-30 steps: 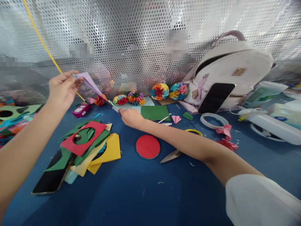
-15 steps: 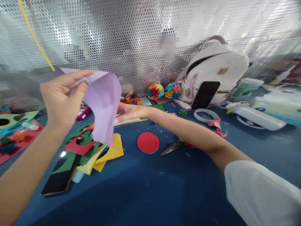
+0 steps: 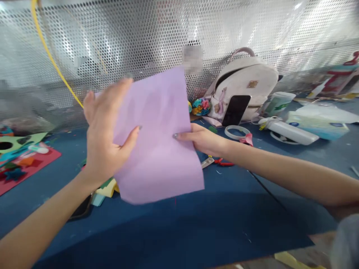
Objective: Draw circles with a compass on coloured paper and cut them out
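Note:
A sheet of light purple paper (image 3: 157, 157) is held up, nearly flat, above the blue table, its lower edge slightly curved. My right hand (image 3: 204, 138) grips its right edge, thumb in front and the other fingers behind, where their shadows show through. My left hand (image 3: 105, 130) is at the sheet's left side, in front of it, with thumb and fingers spread; whether it touches the paper is unclear. Scissors with red handles (image 3: 221, 162) lie behind the sheet's right edge, partly covered. Yellow paper scraps (image 3: 108, 188) and a dark phone (image 3: 82, 207) peek out at lower left.
A white backpack (image 3: 249, 84) with a phone (image 3: 236, 110) leaning on it stands at the back. Tape ring (image 3: 237, 132), white glue gun (image 3: 291, 130) and tissue pack (image 3: 319, 123) lie rightward. Red paper (image 3: 52, 160) with scraps is at left. A perforated metal panel (image 3: 157, 33) closes the back.
The purple sheet has gone from curled to spread and moved right, covering the red paper circle. My right hand now grips its right edge. My left hand has moved right and its fingers have opened.

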`<state>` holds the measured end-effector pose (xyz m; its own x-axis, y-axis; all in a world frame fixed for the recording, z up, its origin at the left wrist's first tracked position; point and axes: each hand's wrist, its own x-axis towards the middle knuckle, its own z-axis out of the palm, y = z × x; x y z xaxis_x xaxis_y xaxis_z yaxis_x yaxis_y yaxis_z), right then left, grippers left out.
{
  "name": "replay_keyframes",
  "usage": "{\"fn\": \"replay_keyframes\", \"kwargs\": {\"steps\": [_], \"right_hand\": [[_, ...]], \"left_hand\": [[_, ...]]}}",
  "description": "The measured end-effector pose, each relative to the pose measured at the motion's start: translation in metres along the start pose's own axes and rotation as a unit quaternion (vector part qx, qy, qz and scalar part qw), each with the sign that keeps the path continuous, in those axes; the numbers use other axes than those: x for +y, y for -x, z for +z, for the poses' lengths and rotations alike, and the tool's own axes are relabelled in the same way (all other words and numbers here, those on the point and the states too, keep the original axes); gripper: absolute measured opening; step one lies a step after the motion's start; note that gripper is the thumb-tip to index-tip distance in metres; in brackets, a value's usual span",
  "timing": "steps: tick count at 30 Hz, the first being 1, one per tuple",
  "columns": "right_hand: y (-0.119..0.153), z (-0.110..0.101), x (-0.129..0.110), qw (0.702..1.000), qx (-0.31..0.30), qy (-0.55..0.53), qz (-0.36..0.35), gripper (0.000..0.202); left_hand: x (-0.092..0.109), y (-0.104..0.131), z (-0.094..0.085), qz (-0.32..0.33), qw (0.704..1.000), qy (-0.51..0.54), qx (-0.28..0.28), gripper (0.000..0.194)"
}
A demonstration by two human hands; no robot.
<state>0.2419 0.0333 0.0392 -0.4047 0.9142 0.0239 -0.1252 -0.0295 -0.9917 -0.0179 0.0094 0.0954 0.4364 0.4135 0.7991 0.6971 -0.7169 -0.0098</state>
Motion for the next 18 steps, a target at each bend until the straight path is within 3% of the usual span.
{"fn": "replay_keyframes", "kwargs": {"steps": [2,4,5,7,9,10,15,18], "right_hand": [[0.016,-0.012,0.007,0.999,0.02,-0.026,0.018,0.025],[0.03,-0.021,0.014,0.998,0.031,-0.039,0.046,0.028],[0.035,-0.025,0.018,0.997,0.033,-0.041,0.061,0.03],[0.042,-0.031,0.026,0.995,0.033,-0.045,0.084,0.034],[0.043,-0.036,0.032,0.995,0.033,-0.044,0.089,0.037],[0.043,-0.039,0.034,0.995,0.032,-0.037,0.089,0.037],[0.035,-0.059,0.047,0.995,0.029,0.095,0.017,0.025],[0.035,-0.072,0.055,0.984,0.05,0.162,-0.046,0.028]], "left_hand": [[-0.005,0.011,0.002,-0.075,0.996,0.053,0.009,0.079],[-0.009,0.026,0.009,-0.145,0.969,0.197,-0.047,0.083],[-0.011,0.035,0.013,-0.192,0.936,0.28,-0.093,0.081],[-0.012,0.054,0.024,-0.279,0.858,0.379,-0.206,0.06],[-0.012,0.072,0.035,-0.333,0.804,0.416,-0.266,0.047],[-0.012,0.08,0.04,-0.35,0.79,0.42,-0.277,0.046],[-0.014,0.097,0.054,-0.362,0.788,0.398,-0.299,0.046],[-0.016,0.098,0.055,-0.343,0.844,0.312,-0.27,0.043]]}}
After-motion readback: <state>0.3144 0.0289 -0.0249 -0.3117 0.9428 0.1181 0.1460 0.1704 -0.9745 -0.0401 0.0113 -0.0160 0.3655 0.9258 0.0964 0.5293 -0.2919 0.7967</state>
